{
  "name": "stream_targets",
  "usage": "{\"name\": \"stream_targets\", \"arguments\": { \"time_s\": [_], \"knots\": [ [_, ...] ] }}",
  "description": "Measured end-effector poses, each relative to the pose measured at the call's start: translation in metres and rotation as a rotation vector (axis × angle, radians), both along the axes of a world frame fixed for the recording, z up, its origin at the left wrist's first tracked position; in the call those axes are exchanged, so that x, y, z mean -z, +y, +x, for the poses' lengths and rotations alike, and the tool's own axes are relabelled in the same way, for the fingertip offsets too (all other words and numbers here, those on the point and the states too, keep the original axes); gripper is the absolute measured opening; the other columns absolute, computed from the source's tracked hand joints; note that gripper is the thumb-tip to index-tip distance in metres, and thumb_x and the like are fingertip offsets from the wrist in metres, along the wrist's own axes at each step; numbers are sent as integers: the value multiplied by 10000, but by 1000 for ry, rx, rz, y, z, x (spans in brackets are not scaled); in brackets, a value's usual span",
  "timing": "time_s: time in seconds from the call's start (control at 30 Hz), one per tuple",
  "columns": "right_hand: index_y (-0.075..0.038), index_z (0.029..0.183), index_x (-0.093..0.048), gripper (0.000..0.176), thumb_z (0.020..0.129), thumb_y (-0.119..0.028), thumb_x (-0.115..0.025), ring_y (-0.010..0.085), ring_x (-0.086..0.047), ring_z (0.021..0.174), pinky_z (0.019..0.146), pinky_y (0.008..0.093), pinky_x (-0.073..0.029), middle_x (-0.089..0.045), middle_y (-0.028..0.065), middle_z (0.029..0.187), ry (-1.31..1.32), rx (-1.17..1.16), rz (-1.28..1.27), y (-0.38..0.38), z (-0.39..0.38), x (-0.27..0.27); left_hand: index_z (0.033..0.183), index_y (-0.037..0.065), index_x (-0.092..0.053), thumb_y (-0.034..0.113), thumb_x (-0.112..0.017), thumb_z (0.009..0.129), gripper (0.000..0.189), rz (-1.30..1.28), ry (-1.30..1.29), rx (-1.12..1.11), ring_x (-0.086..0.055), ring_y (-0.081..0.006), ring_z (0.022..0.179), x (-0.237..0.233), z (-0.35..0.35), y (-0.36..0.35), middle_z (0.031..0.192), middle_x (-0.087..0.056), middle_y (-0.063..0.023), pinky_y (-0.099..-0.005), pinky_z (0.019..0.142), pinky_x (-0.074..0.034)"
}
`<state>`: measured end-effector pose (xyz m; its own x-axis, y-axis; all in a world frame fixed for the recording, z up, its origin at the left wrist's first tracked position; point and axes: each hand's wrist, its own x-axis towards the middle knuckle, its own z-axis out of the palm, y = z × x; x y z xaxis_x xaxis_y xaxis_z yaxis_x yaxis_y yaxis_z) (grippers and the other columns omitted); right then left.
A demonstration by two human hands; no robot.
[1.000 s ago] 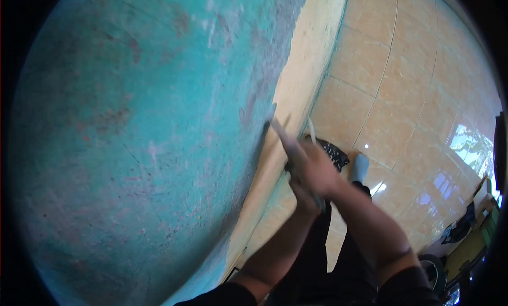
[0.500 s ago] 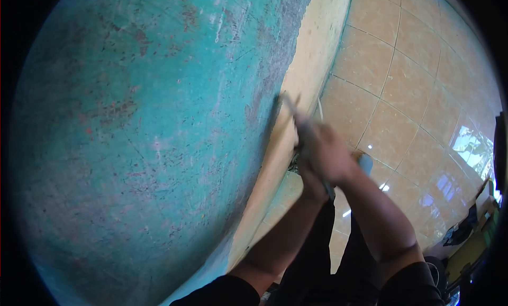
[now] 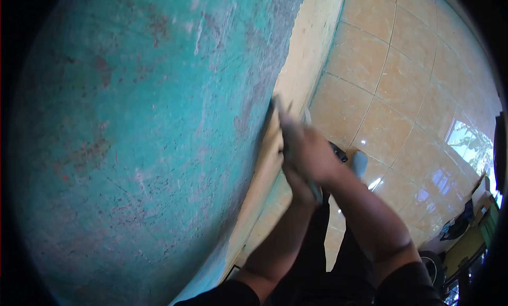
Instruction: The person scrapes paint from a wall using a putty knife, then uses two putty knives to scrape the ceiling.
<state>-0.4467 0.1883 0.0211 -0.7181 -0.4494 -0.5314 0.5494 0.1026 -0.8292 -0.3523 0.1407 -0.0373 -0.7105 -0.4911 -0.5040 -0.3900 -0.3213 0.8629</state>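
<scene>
A long, narrow greyish tool (image 3: 288,125), smeared by motion, lies in both fists; its exact kind does not show. My right hand (image 3: 316,157) wraps around it from above. Below, my left hand (image 3: 299,183) is closed around the rear part, whose end sticks out under the palm. The tool's front tip meets or hovers just over the line between the worn turquoise wall (image 3: 153,126) and the cream band (image 3: 296,62) along its foot. Whether it touches cannot be told. The turquoise coat ends there in a ragged edge, with grey patches beside it.
Glossy tan floor tiles (image 3: 391,89) run along the wall's right side. My foot, in a bluish covering (image 3: 360,163), stands on them beside a small black object (image 3: 338,151). Stacked items (image 3: 471,229) crowd the lower right edge.
Both hands and the tool have shifted slightly left and down in the view. The wall and floor have also slid left as the camera moved. The grip looks the same.
</scene>
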Motion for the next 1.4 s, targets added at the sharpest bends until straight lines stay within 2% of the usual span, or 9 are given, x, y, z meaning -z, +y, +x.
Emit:
{"name": "stream_targets", "arguments": {
  "time_s": [0.1,0.4,0.6,0.73,0.83,1.0,1.2,1.37,1.4],
  "knots": [
    [-16,853,-566,590,957,-545,-327,112,-482,644,620,302,-439,-512,56,685,-334,119,-29,-2,-36,-2,1144,40,-471,306,-443,953,329,620,540,212,-579,-96,854,19,-37,-25,959,-545,-16,-267,669,-496],
    [17,850,-545,546,943,-506,-421,133,-549,668,651,297,-469,-532,49,686,-533,-121,-67,17,-25,-3,1170,35,-432,363,-444,940,400,258,178,59,-604,-203,832,30,9,-4,928,-583,-117,-336,650,-522],
    [60,1021,-564,561,936,-482,-446,175,-593,691,626,358,-493,-521,82,645,71,-121,15,4,20,17,1138,-12,-431,461,-357,956,513,-323,-536,4,-603,-217,828,72,54,-20,939,-585,-138,-367,639,-521],
    [-29,747,-493,522,948,-504,-414,82,-473,439,407,243,-401,-439,24,526,-385,162,-152,-1,-30,-1,1124,64,-477,337,-344,979,336,420,405,93,-566,-116,929,27,-7,-19,1004,-542,-24,-293,802,-478],
    [116,1117,-551,822,918,-632,-277,274,-643,807,808,343,-483,-642,226,863,-246,-160,-91,24,0,-12,1282,43,-345,387,-363,957,474,4,-43,20,-595,-171,774,-33,-14,19,897,-563,-67,-304,653,-504],
    [38,805,-579,698,930,-598,-319,169,-559,685,664,307,-476,-566,125,687,-365,113,-44,-1,-34,-1,1181,76,-430,478,-313,956,475,445,196,-53,-587,-182,715,3,-19,-13,893,-544,-46,-315,622,-511],
    [98,1006,-566,751,919,-605,-316,281,-589,860,801,352,-463,-596,238,850,-173,-75,-75,14,-5,-12,1243,47,-346,455,-367,941,507,-8,-27,72,-589,-192,702,-14,1,4,898,-541,-74,-342,615,-525],
    [141,1133,-544,869,898,-655,-289,327,-621,975,884,388,-455,-614,303,991,-324,-18,-70,13,-39,2,1188,58,-426,455,-375,951,465,786,374,82,-591,-158,760,18,-27,-16,954,-534,-64,-304,656,-506],
    [138,1136,-546,868,897,-657,-292,324,-619,983,887,383,-453,-614,301,997,-303,-69,-85,22,-34,-2,1212,52,-407,448,-383,948,477,446,299,60,-590,-165,767,14,-17,-3,962,-533,-71,-306,665,-507]
  ]
}}
